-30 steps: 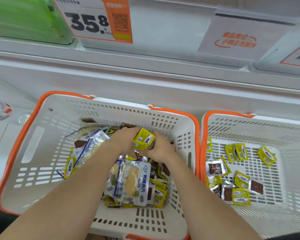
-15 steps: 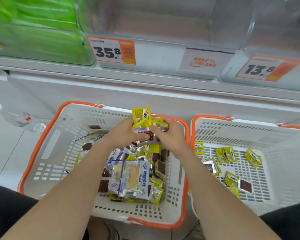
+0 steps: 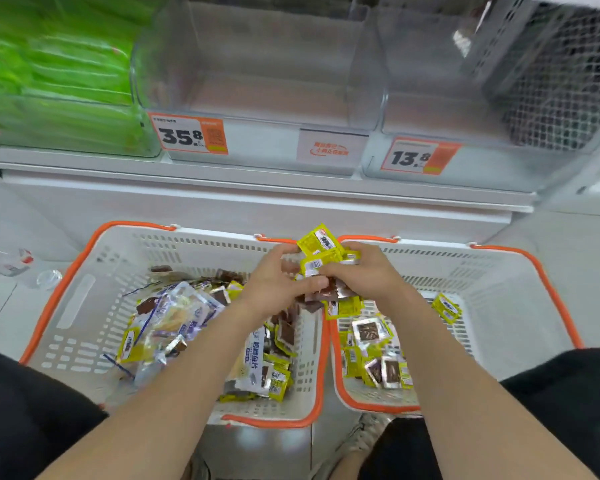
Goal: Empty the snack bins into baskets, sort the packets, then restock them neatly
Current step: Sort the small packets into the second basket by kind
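Two white baskets with orange rims stand side by side on the floor. The left basket [image 3: 84, 306] holds a mixed heap of white fish-snack packets [image 3: 181, 313] and small yellow packets. The right basket [image 3: 499, 299] holds only small yellow packets [image 3: 371, 358]. My left hand [image 3: 274, 282] and my right hand [image 3: 368, 271] together grip a bunch of yellow packets [image 3: 321, 249], lifted above the rims where the two baskets meet. Some packets in the bunch hang down between my palms.
Above the baskets a white shelf carries clear plastic bins: the middle bin [image 3: 257, 64] and the right bin [image 3: 447, 81] show no packets, the left bin [image 3: 59, 81] is full of green packs. Price tags 35.8 [image 3: 187, 136] and 13.8 [image 3: 420, 157] hang below. A plastic bottle [image 3: 11, 261] lies left.
Both hands have lifted the bunch of yellow packets out of the left basket's heap and carried it rightward to the gap between the baskets. The view has tilted up to show the bins.
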### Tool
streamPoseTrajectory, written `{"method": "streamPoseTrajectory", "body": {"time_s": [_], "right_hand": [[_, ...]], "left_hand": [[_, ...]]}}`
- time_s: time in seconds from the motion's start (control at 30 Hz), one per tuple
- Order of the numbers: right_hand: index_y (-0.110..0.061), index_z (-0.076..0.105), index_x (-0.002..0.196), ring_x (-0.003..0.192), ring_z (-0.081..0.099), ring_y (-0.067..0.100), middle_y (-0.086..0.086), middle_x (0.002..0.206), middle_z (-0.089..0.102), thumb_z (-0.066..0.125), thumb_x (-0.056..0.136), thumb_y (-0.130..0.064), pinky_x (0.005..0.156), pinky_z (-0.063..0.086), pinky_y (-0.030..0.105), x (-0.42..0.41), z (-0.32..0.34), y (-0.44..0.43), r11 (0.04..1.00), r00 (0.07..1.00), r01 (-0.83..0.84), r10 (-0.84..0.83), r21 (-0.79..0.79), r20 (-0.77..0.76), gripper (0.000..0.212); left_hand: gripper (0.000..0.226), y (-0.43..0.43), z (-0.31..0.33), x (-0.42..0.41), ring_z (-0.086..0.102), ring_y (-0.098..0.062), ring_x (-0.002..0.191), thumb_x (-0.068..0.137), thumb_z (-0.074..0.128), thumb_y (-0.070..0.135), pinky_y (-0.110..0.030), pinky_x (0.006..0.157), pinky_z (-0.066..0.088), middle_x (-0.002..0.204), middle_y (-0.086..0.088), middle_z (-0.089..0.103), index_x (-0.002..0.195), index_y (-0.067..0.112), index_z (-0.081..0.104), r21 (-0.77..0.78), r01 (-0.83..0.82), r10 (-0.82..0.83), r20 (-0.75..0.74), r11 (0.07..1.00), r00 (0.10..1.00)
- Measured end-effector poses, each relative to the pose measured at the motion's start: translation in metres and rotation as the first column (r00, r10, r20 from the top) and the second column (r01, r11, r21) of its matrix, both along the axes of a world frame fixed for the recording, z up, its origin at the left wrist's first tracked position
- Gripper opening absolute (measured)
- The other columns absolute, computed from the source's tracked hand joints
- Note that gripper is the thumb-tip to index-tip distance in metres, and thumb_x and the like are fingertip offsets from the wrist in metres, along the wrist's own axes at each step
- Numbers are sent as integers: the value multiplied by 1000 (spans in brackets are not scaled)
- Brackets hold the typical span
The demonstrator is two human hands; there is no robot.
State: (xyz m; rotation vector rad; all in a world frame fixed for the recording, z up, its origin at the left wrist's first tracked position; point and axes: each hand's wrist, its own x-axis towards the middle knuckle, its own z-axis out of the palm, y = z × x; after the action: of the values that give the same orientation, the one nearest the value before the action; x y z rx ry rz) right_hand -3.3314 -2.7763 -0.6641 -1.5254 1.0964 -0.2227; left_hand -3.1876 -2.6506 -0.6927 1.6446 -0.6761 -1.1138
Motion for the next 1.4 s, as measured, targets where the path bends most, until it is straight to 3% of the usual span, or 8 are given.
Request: {"method": "streamPoseTrajectory", "body": {"time_s": [0.17, 0.33, 0.57, 0.8, 1.0, 1.13, 1.27, 1.4], "right_hand": [[-16, 74, 99, 63, 67, 20, 4, 69, 73, 85, 63, -34, 72, 62, 42, -64, -11, -26, 960, 935, 217, -256, -176, -244, 42], [-11, 60, 89, 89, 62, 29, 1, 77, 59, 74, 85, -59, 71, 47, 34, -75, -30, -15, 958, 790, -96, -91, -269, -606, 50], [-18, 74, 102, 71, 63, 16, -4, 72, 70, 59, 90, -13, 77, 52, 29, 10, -40, 35, 832, 946, -280, 154, -479, -285, 20], [-9, 58, 106, 100, 64, 35, 14, 105, 57, 63, 92, 5, 70, 43, 37, 53, -92, 88, 462, 421, -874, 561, -152, -713, 21], [-1, 7, 162, 151, 17, 58, 39, 161, 16, 90, 75, -50, 123, 28, 58, 59, -157, 108, 514, 272, -857, 517, 40, -812, 129], [-14, -27, 160, 155, -11, 55, 32, 168, -9, 79, 65, -80, 126, 8, 61, 58, -180, 118, 614, 347, -779, 590, 126, -729, 157], [-14, -14, 163, 141, 38, 47, 27, 153, 35, 86, 73, -62, 117, 36, 53, 61, -193, 132, 730, 530, -682, 467, -30, -708, 143], [-9, 17, 160, 136, 44, 39, 19, 146, 39, 92, 66, -59, 113, 41, 49, 60, -189, 124, 730, 524, -683, 493, 2, -695, 130]], "left_hand": [[40, -26, -18, -72, 62, -8, 117, 98, 72, 23, -19, 96, 52, 132, 9, 61, 137, 26, 61, -47, 188, -172, 237, 981, 956], [23, -10, -46, -56, 59, -5, 86, 95, 56, 10, -29, 84, 50, 106, 8, 55, 105, 30, 61, 72, 210, -208, 624, 975, 754], [30, 55, -104, 17, 56, -29, 121, 94, 64, 17, -45, 98, 51, 132, -5, 52, 122, 25, 59, 593, 202, -584, 571, 779, 577], [114, 103, -129, 28, 18, -38, 151, 61, 82, 74, -67, 120, 17, 161, 3, 21, 155, 43, 26, 822, 281, -866, 448, 496, 221], [88, 122, -140, 62, -11, -44, 157, 85, 72, 62, -78, 118, 0, 171, 2, 1, 156, 44, 23, 804, 77, -777, 539, 589, 326], [90, 124, -135, 95, -14, -40, 158, 91, 66, 63, -76, 120, -3, 173, -5, -8, 163, 36, 17, 816, -70, -767, 565, 573, 305], [86, 116, -133, 98, -11, -49, 157, 94, 69, 36, -76, 118, -6, 171, -21, -9, 162, 19, 20, 794, -203, -751, 607, 572, 258], [70, 104, -138, 73, 13, -31, 156, 87, 68, 20, -52, 123, 19, 169, -6, 16, 152, 23, 42, 699, 206, -726, 633, 685, 267]]}}
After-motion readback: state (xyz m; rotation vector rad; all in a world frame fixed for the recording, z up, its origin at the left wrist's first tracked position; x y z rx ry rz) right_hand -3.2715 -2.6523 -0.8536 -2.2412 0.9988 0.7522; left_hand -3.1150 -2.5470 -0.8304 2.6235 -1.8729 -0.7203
